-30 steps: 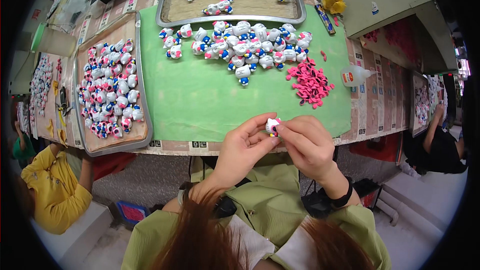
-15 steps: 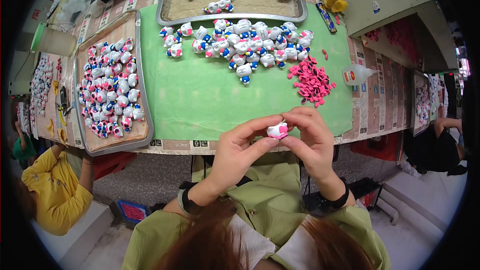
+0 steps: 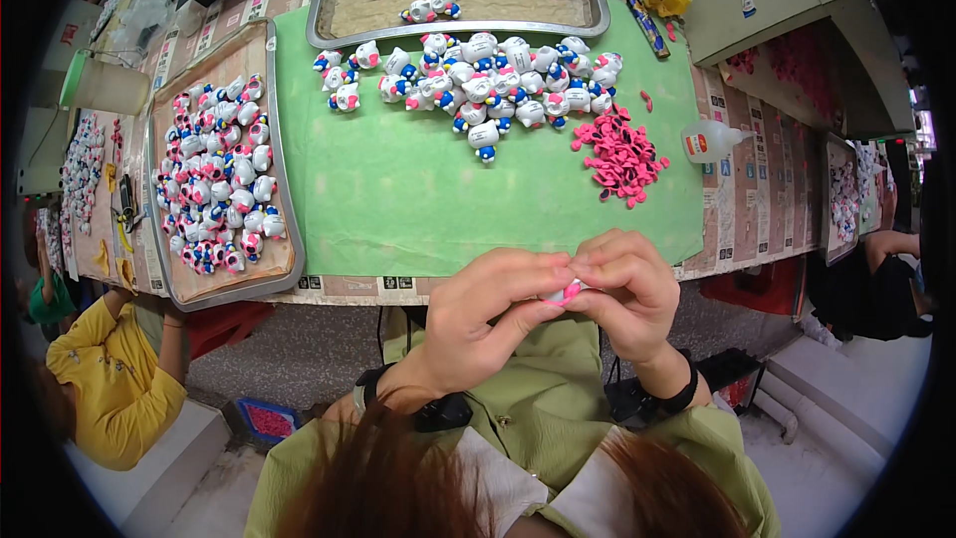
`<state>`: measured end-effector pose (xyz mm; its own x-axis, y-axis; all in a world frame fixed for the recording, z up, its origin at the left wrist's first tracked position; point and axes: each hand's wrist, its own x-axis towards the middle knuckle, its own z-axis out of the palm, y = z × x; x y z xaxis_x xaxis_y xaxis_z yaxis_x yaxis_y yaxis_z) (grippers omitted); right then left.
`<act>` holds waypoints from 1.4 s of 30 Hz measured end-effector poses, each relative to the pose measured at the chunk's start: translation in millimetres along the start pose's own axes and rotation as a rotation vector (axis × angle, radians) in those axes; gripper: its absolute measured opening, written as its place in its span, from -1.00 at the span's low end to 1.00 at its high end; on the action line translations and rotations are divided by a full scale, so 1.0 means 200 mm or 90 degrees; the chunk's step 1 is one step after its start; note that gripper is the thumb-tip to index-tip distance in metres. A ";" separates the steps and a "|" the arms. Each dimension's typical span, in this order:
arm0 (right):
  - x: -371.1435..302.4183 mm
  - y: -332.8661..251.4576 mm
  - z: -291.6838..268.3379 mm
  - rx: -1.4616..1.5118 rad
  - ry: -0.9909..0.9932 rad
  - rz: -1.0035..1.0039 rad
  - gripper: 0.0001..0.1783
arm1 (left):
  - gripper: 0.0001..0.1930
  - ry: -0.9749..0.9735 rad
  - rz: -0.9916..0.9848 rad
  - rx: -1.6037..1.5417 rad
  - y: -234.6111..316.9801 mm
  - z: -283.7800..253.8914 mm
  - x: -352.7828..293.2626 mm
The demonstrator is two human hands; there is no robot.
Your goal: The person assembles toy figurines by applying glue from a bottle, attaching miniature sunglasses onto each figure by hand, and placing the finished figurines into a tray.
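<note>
- Toy [image 3: 572, 290], white and pink, is between two hands by the near edge of the table [image 3: 339, 289], mostly hidden by fingers.
- Left hand [image 3: 485, 314] pinches one side, thumb and fingers close together.
- Right hand [image 3: 629, 291] pinches the other side the same way.
- Left tray [image 3: 214, 287] holds lots of white, pink and blue toys [image 3: 221, 174].
- Far tray [image 3: 349, 15] has some too, spread out.
- Blue box [image 3: 245, 420], down low, holds pink bits.

I see pink and white on the small hand-held figurine [image 3: 572, 290], blue, pink and yellow on the heaped glossy white figurines [image 3: 485, 134], dark patches on small curved pink pieces [image 3: 621, 152], and a flat pale-green sheet [image 3: 398, 199].
</note>
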<state>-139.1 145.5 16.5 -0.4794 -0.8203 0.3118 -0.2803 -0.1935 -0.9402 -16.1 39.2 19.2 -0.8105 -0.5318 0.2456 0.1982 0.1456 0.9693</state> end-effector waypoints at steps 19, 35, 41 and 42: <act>0.04 -0.02 0.06 -0.383 -0.002 -0.150 -0.57 | -0.72 0.013 -0.305 -0.546 -0.06 0.00 0.00; -0.05 0.10 -0.34 -0.394 0.350 -0.047 -0.47 | -0.80 0.477 -0.150 0.543 -0.07 -0.78 0.08; 0.08 0.26 -0.53 -0.299 0.473 0.026 -0.38 | -0.75 0.149 -0.079 0.502 -0.08 -0.42 0.23; 0.11 0.26 -0.54 -0.256 0.425 0.075 -0.36 | -0.72 0.045 -0.061 0.457 -0.10 -0.33 0.24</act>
<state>-253.1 175.6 -11.5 -0.8873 -0.3017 0.3489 -0.4143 0.1888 -0.8904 -23.0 -44.5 13.5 -0.7634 -0.6192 0.1841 -0.3018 0.5939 0.7458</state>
